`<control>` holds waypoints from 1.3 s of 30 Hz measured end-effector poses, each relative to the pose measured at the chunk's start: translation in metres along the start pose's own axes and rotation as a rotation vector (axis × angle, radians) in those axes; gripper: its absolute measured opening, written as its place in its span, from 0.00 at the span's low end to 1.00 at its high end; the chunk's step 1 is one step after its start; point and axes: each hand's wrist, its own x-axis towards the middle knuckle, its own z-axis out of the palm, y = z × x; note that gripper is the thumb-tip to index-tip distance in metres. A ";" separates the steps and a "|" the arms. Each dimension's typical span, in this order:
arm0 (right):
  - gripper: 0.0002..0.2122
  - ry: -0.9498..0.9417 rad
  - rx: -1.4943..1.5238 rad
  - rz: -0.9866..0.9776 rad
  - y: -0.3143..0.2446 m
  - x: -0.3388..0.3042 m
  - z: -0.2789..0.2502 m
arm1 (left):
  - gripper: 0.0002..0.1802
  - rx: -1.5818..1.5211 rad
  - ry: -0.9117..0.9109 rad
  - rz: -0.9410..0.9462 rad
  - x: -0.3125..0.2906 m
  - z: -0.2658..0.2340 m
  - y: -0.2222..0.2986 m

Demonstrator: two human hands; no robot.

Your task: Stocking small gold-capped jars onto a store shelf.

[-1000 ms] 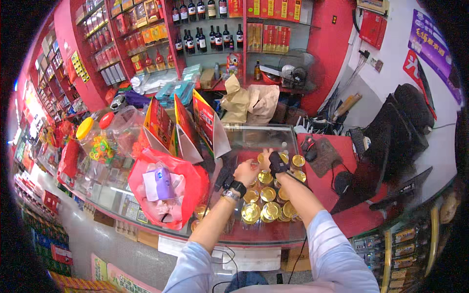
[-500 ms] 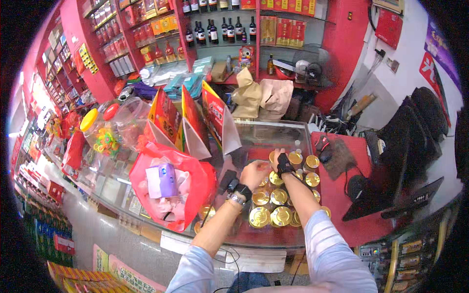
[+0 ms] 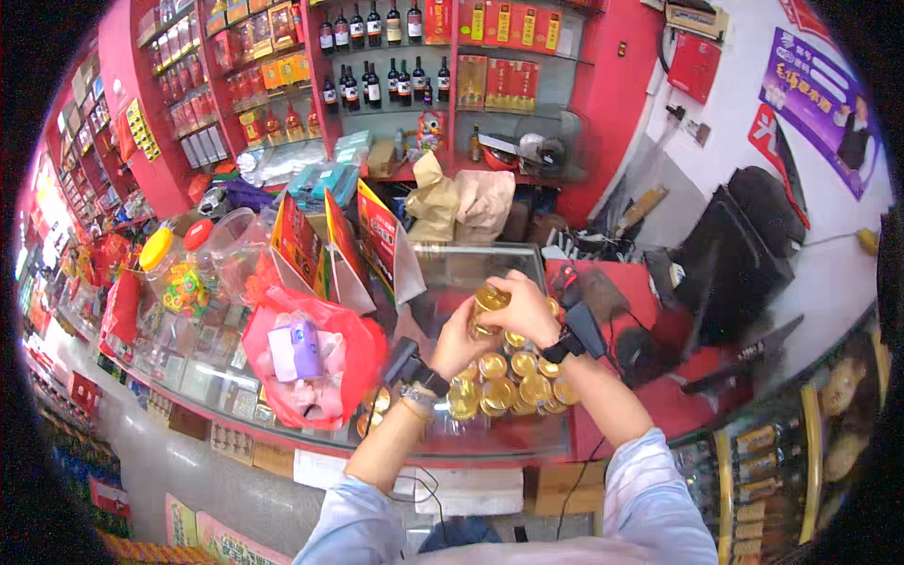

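Note:
A round gold-topped tub point(image 3: 491, 298) is held up between my two hands over the counter. My left hand point(image 3: 458, 337) grips it from the lower left, fingers curled against its side. From the upper right my right hand point(image 3: 529, 309) closes over it. Below the hands, several more gold-topped tubs point(image 3: 498, 395) stand packed together on the glass counter, partly covered by my wrists. Their lids look like large coins. What the tubs contain cannot be made out.
Left of my left forearm sits an open red plastic bag point(image 3: 365, 369) with a purple-and-white pack point(image 3: 295, 348) in it. Behind it stand red-and-yellow pointed packages point(image 3: 384, 240) and clear jars point(image 3: 235, 243). A dark monitor point(image 3: 744, 264) is at the right, paper bags point(image 3: 483, 202) at the back.
My hands have come up from the tubs, with one gold-topped tub now between them. The head view has turned to the right, so the counter appears further left.

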 end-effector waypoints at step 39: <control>0.25 -0.133 0.707 -0.097 -0.213 -0.587 -0.249 | 0.30 -1.053 -0.634 -0.172 -0.480 0.290 0.286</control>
